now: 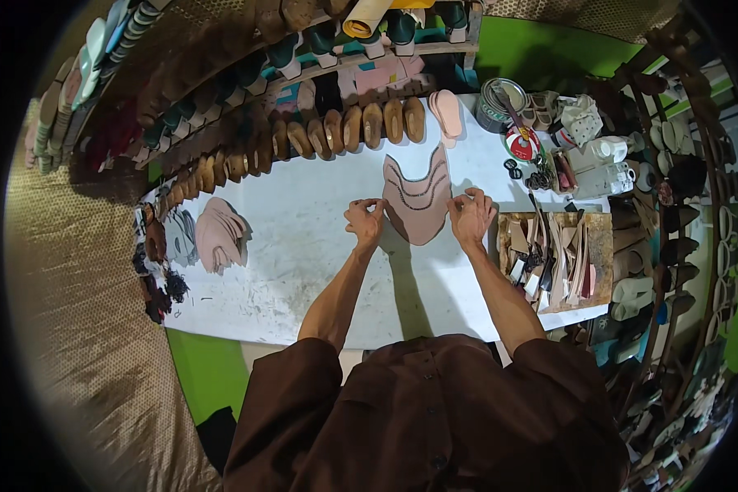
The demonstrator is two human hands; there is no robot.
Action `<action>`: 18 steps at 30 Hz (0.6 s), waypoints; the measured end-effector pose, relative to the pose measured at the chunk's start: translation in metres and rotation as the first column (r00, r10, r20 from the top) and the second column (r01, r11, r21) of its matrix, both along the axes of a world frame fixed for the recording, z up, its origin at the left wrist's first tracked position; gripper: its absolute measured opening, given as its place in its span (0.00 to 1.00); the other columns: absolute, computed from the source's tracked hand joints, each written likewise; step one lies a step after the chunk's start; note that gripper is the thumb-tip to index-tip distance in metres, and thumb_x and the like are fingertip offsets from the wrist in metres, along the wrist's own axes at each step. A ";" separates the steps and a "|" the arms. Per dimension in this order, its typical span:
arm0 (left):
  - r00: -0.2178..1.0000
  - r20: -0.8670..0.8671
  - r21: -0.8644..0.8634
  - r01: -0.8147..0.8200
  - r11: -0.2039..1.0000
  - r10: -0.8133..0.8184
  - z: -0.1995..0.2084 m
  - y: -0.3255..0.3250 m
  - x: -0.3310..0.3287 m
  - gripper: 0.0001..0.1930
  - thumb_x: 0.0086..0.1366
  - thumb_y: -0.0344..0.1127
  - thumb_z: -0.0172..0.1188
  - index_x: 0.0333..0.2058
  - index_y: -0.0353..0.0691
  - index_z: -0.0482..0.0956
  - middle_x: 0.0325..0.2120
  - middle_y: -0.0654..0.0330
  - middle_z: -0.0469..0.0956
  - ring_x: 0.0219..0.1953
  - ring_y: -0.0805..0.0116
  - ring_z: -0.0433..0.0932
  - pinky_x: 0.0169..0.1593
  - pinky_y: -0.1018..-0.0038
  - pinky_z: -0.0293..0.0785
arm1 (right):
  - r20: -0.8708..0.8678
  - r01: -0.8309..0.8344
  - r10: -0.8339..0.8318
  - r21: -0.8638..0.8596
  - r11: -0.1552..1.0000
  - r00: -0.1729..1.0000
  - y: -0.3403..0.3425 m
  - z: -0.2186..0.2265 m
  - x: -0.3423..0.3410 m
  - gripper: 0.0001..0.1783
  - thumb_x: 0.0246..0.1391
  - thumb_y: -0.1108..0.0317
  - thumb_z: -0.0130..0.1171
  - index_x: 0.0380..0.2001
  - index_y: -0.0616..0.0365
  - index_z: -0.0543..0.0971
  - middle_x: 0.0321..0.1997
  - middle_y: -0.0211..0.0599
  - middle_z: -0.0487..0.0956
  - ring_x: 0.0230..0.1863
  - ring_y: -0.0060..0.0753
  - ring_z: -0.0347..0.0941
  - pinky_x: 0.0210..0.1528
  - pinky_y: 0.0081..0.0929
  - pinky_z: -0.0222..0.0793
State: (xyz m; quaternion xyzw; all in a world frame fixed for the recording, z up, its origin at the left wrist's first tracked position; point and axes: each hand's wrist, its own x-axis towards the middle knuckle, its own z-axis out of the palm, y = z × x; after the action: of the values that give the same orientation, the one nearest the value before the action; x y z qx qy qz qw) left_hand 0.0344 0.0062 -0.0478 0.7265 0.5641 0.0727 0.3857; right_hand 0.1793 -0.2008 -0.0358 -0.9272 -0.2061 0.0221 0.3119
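Observation:
Several pinkish-tan U-shaped shoe upper pieces (412, 220) lie overlapped, like a fan, on the white worktable (303, 287) in front of me. Their curved cut-outs with dark edges face away from me. At the left edge of these pieces is my left hand (364, 222), its thumb and forefinger pinched together. My right hand (471, 218) pinches at the opposite edge, its other fingers curled. Farther left rests a pile of similar tan pieces (219, 236), with grey pieces (180, 236) beside it.
Wooden shoe lasts (333, 131) line the table's back edge, near pink insole shapes (445, 113). At back right are a tin (501, 105) and clear bottles (605, 180). A wooden board (600, 246) with leather strips lies right of my right hand. Shoe racks (697, 205) stand far right.

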 end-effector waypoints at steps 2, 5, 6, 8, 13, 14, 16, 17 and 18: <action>1.000 -0.003 0.018 -0.005 1.000 0.005 0.000 -0.003 -0.001 0.17 0.60 0.55 0.70 0.38 0.52 0.94 0.57 0.55 0.78 0.66 0.49 0.66 0.67 0.41 0.52 | 0.019 0.005 -0.005 -0.005 1.000 1.000 0.001 -0.001 0.001 0.12 0.55 0.52 0.73 0.33 0.47 0.90 0.56 0.29 0.77 0.61 0.40 0.68 0.61 0.45 0.56; 1.000 0.005 0.051 -0.004 0.999 0.004 0.003 -0.005 0.001 0.16 0.60 0.54 0.71 0.38 0.53 0.94 0.57 0.54 0.77 0.65 0.49 0.66 0.67 0.41 0.53 | 0.054 0.005 -0.004 -0.007 1.000 0.999 0.001 -0.002 0.001 0.12 0.54 0.53 0.74 0.30 0.47 0.89 0.56 0.28 0.77 0.60 0.40 0.68 0.61 0.45 0.55; 1.000 0.012 0.065 0.000 0.998 -0.001 0.004 -0.005 0.001 0.15 0.60 0.54 0.71 0.38 0.53 0.94 0.57 0.53 0.76 0.65 0.49 0.66 0.66 0.41 0.53 | 0.071 0.002 -0.002 -0.005 1.000 0.997 0.001 -0.002 0.001 0.11 0.54 0.53 0.74 0.32 0.47 0.89 0.55 0.29 0.77 0.60 0.40 0.68 0.60 0.45 0.56; 1.000 -0.009 0.116 0.009 0.993 -0.008 0.010 -0.010 0.000 0.14 0.62 0.52 0.71 0.41 0.54 0.93 0.58 0.52 0.75 0.65 0.48 0.66 0.66 0.41 0.53 | 0.086 -0.003 0.004 -0.004 1.000 0.996 0.003 0.003 0.000 0.12 0.54 0.54 0.74 0.34 0.47 0.89 0.55 0.29 0.77 0.60 0.41 0.68 0.59 0.45 0.56; 0.928 -0.048 0.447 0.352 0.822 -0.370 0.029 -0.038 0.000 0.18 0.70 0.46 0.65 0.57 0.60 0.85 0.69 0.50 0.65 0.70 0.45 0.59 0.65 0.40 0.53 | 0.212 -0.268 0.274 -0.060 0.962 0.938 0.004 0.014 0.005 0.21 0.58 0.65 0.67 0.56 0.46 0.85 0.75 0.43 0.67 0.73 0.55 0.61 0.73 0.60 0.50; 0.928 -0.048 0.447 0.350 0.823 -0.369 0.036 -0.043 0.004 0.18 0.70 0.46 0.65 0.57 0.60 0.85 0.69 0.50 0.65 0.70 0.45 0.59 0.65 0.40 0.53 | 0.212 -0.269 0.276 -0.060 0.961 0.937 0.006 0.015 0.009 0.21 0.58 0.65 0.67 0.56 0.46 0.85 0.75 0.43 0.67 0.73 0.55 0.61 0.73 0.60 0.50; 0.816 -0.189 0.474 0.563 0.677 -0.547 0.039 -0.057 0.014 0.23 0.71 0.48 0.63 0.64 0.64 0.80 0.74 0.50 0.59 0.73 0.43 0.55 0.65 0.34 0.49 | 0.198 -0.404 0.421 -0.123 0.906 0.885 0.012 0.013 0.017 0.26 0.59 0.67 0.64 0.62 0.42 0.83 0.82 0.43 0.59 0.79 0.60 0.54 0.78 0.66 0.42; 0.819 -0.187 0.471 0.560 0.682 -0.543 0.037 -0.062 0.018 0.23 0.71 0.48 0.63 0.64 0.64 0.80 0.74 0.50 0.59 0.73 0.43 0.55 0.65 0.34 0.49 | 0.196 -0.409 0.427 -0.127 0.904 0.883 0.014 0.011 0.020 0.26 0.59 0.67 0.64 0.62 0.42 0.83 0.82 0.43 0.59 0.79 0.60 0.54 0.78 0.66 0.42; 0.803 -0.209 0.455 0.586 0.671 -0.559 0.035 -0.066 0.023 0.24 0.72 0.48 0.62 0.66 0.65 0.77 0.76 0.50 0.55 0.75 0.42 0.52 0.65 0.30 0.47 | 0.188 -0.435 0.459 -0.156 0.887 0.868 0.016 0.009 0.024 0.27 0.60 0.67 0.63 0.63 0.39 0.83 0.82 0.42 0.59 0.80 0.61 0.52 0.79 0.67 0.40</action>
State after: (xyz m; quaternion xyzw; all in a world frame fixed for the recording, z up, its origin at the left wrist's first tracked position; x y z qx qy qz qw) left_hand 0.0576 -0.0600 -0.0131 0.9417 0.2792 0.0721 0.1734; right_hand 0.2033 -0.1844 -0.0269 -0.8663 -0.4470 0.0023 0.2229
